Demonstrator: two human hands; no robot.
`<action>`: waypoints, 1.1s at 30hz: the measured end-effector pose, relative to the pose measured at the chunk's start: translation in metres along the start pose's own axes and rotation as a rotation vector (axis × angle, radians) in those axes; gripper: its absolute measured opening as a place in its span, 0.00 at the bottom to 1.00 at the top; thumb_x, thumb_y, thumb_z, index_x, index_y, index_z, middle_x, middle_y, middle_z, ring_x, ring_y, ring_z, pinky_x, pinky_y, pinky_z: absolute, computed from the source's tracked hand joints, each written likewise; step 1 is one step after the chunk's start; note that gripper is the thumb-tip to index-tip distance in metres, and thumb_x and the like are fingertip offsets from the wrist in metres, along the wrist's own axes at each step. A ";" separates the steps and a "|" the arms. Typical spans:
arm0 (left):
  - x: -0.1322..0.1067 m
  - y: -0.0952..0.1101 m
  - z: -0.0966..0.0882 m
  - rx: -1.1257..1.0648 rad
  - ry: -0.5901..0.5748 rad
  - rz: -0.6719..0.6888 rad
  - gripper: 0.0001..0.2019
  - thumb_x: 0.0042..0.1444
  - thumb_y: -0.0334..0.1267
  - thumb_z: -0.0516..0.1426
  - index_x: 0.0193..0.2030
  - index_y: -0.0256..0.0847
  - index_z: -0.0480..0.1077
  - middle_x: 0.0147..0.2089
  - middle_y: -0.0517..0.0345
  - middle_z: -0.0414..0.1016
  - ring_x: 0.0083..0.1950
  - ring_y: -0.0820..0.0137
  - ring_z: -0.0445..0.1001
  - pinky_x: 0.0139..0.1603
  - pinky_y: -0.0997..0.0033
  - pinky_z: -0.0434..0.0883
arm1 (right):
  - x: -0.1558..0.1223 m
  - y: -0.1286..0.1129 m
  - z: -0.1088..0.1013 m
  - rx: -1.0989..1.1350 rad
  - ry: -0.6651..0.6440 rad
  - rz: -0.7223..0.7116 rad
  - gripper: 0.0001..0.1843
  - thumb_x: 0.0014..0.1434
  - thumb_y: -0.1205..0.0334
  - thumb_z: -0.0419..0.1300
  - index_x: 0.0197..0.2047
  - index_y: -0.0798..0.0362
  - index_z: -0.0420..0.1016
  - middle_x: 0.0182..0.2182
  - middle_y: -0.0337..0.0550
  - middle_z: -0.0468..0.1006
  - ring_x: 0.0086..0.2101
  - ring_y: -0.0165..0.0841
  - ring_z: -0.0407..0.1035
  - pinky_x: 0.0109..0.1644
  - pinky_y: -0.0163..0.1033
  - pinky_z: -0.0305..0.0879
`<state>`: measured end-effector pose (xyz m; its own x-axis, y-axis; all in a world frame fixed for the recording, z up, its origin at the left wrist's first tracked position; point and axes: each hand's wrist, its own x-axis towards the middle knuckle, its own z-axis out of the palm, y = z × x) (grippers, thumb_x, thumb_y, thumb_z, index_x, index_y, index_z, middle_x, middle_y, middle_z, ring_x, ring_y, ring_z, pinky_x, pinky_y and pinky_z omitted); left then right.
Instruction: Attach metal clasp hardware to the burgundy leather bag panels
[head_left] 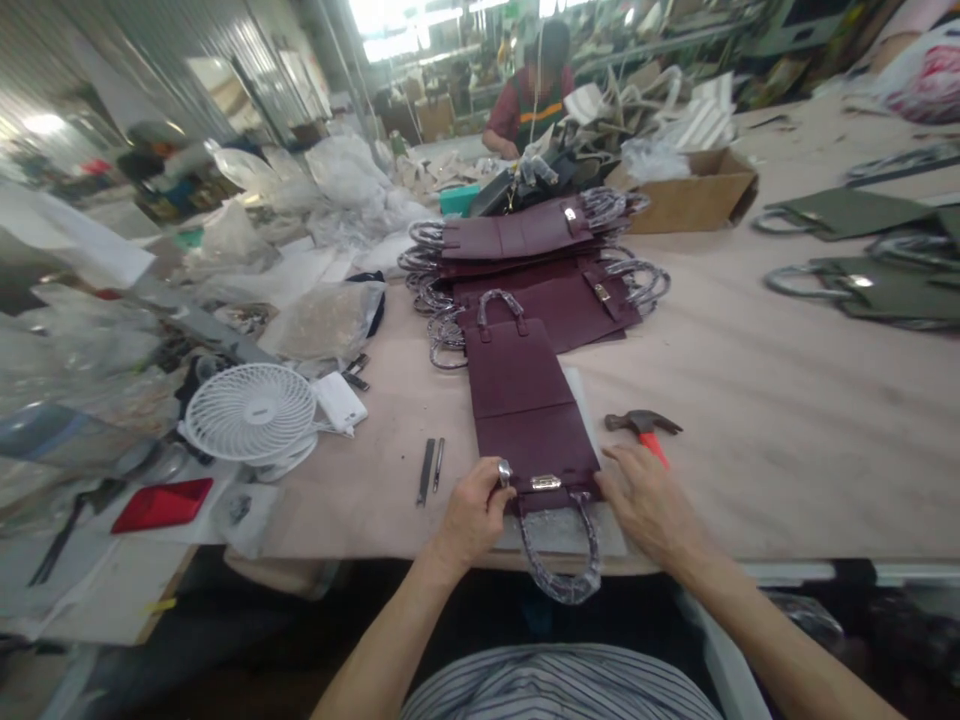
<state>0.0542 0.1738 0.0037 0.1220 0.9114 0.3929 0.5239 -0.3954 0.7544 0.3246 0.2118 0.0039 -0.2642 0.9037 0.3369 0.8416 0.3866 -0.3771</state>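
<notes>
A flat burgundy bag piece (pixel 525 400) lies lengthwise on the table in front of me, with a wrapped handle (pixel 562 565) hanging over the near edge and a metal clasp (pixel 545 482) near that end. My left hand (pixel 474 515) is closed in a pinch on a small round metal part (pixel 504 470) at the bag's near left corner. My right hand (pixel 651 505) rests on the bag's near right corner, fingers together and laid flat. A hammer (pixel 645 428) with a red handle lies just beyond my right hand.
A stack of burgundy bags (pixel 540 265) sits farther up the table, green bags (pixel 862 250) to the right, a cardboard box (pixel 694 190) behind. A white fan (pixel 251 412), power bank (pixel 341 402), red case (pixel 161 503) and two metal tools (pixel 431 468) lie left. A person (pixel 536 95) works opposite.
</notes>
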 end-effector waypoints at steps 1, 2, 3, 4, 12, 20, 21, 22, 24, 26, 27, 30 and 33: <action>0.000 0.001 0.000 0.008 0.011 0.001 0.10 0.59 0.26 0.55 0.45 0.41 0.69 0.46 0.50 0.76 0.49 0.64 0.77 0.53 0.63 0.76 | -0.001 -0.010 0.010 0.027 0.012 -0.016 0.20 0.66 0.53 0.53 0.53 0.57 0.73 0.49 0.58 0.73 0.50 0.48 0.68 0.55 0.55 0.67; -0.001 0.001 0.000 0.017 0.022 0.002 0.09 0.60 0.26 0.55 0.45 0.41 0.69 0.46 0.50 0.77 0.49 0.64 0.77 0.53 0.62 0.76 | -0.002 -0.018 0.019 0.044 0.030 -0.009 0.22 0.66 0.52 0.53 0.55 0.58 0.72 0.50 0.59 0.72 0.51 0.49 0.68 0.54 0.56 0.68; -0.003 0.001 -0.001 0.026 0.021 0.009 0.09 0.60 0.26 0.55 0.45 0.41 0.70 0.47 0.50 0.77 0.50 0.64 0.78 0.53 0.62 0.76 | -0.005 -0.024 0.027 0.054 0.048 0.009 0.23 0.66 0.52 0.53 0.56 0.59 0.71 0.52 0.60 0.71 0.52 0.50 0.67 0.54 0.57 0.68; -0.004 0.001 -0.001 0.035 0.003 0.025 0.09 0.61 0.26 0.54 0.45 0.40 0.70 0.48 0.48 0.77 0.51 0.64 0.78 0.54 0.62 0.77 | -0.007 -0.029 0.033 0.060 0.069 0.031 0.24 0.66 0.53 0.53 0.58 0.59 0.71 0.53 0.61 0.69 0.53 0.51 0.66 0.54 0.57 0.68; -0.014 -0.012 -0.002 -0.210 0.241 -0.303 0.07 0.65 0.38 0.56 0.45 0.38 0.73 0.46 0.48 0.81 0.46 0.63 0.82 0.51 0.60 0.80 | -0.014 -0.029 0.038 0.149 0.108 0.085 0.24 0.64 0.54 0.56 0.59 0.58 0.69 0.56 0.61 0.67 0.55 0.52 0.65 0.56 0.60 0.67; 0.010 0.021 0.022 -0.361 0.179 -0.347 0.05 0.60 0.35 0.62 0.42 0.39 0.77 0.48 0.49 0.82 0.49 0.62 0.82 0.55 0.59 0.79 | -0.030 -0.025 0.034 0.365 0.182 0.231 0.20 0.64 0.55 0.58 0.58 0.51 0.68 0.51 0.53 0.75 0.51 0.46 0.70 0.57 0.57 0.67; 0.014 0.026 0.029 -0.374 0.167 -0.360 0.05 0.60 0.34 0.62 0.42 0.39 0.77 0.48 0.49 0.82 0.50 0.62 0.81 0.55 0.59 0.79 | -0.034 -0.025 0.034 0.375 0.182 0.244 0.20 0.64 0.56 0.58 0.58 0.51 0.67 0.50 0.52 0.75 0.50 0.45 0.70 0.56 0.56 0.68; 0.019 0.029 0.036 -0.382 0.145 -0.361 0.05 0.59 0.34 0.62 0.42 0.39 0.77 0.48 0.49 0.82 0.51 0.62 0.81 0.56 0.59 0.78 | -0.037 -0.024 0.034 0.381 0.183 0.249 0.20 0.64 0.57 0.57 0.58 0.50 0.67 0.50 0.51 0.76 0.50 0.45 0.71 0.56 0.56 0.68; 0.026 0.031 0.049 -0.392 0.095 -0.345 0.05 0.58 0.32 0.62 0.42 0.38 0.77 0.48 0.48 0.82 0.52 0.61 0.81 0.57 0.58 0.78 | -0.042 -0.024 0.035 0.390 0.192 0.243 0.20 0.64 0.58 0.57 0.59 0.50 0.67 0.51 0.51 0.75 0.51 0.45 0.70 0.57 0.57 0.67; 0.030 0.030 0.059 -0.404 0.061 -0.329 0.05 0.58 0.32 0.62 0.41 0.38 0.77 0.49 0.47 0.82 0.51 0.61 0.81 0.57 0.57 0.78 | -0.043 -0.023 0.036 0.396 0.199 0.236 0.21 0.64 0.57 0.57 0.59 0.49 0.67 0.51 0.50 0.76 0.52 0.45 0.70 0.59 0.58 0.65; 0.031 0.028 0.062 -0.409 0.053 -0.328 0.05 0.58 0.32 0.62 0.41 0.38 0.76 0.49 0.47 0.82 0.51 0.61 0.81 0.57 0.58 0.78 | -0.044 -0.022 0.037 0.400 0.202 0.233 0.21 0.64 0.57 0.58 0.59 0.49 0.67 0.51 0.50 0.76 0.52 0.45 0.70 0.59 0.58 0.65; 0.031 0.025 0.066 -0.409 0.049 -0.341 0.05 0.57 0.32 0.62 0.41 0.38 0.76 0.49 0.48 0.82 0.51 0.62 0.81 0.56 0.59 0.78 | -0.043 -0.021 0.038 0.396 0.222 0.206 0.20 0.65 0.57 0.59 0.59 0.48 0.68 0.50 0.49 0.77 0.51 0.44 0.70 0.60 0.58 0.65; 0.030 0.026 0.066 -0.407 0.041 -0.347 0.05 0.56 0.31 0.62 0.40 0.38 0.75 0.47 0.48 0.83 0.51 0.62 0.81 0.55 0.60 0.78 | -0.043 -0.020 0.038 0.380 0.238 0.186 0.20 0.65 0.57 0.58 0.59 0.48 0.67 0.50 0.50 0.77 0.51 0.45 0.71 0.59 0.58 0.65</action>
<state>0.1266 0.1984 0.0006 -0.0379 0.9944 0.0985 0.1575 -0.0914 0.9833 0.3012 0.1723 -0.0358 0.0270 0.9141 0.4047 0.6208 0.3020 -0.7235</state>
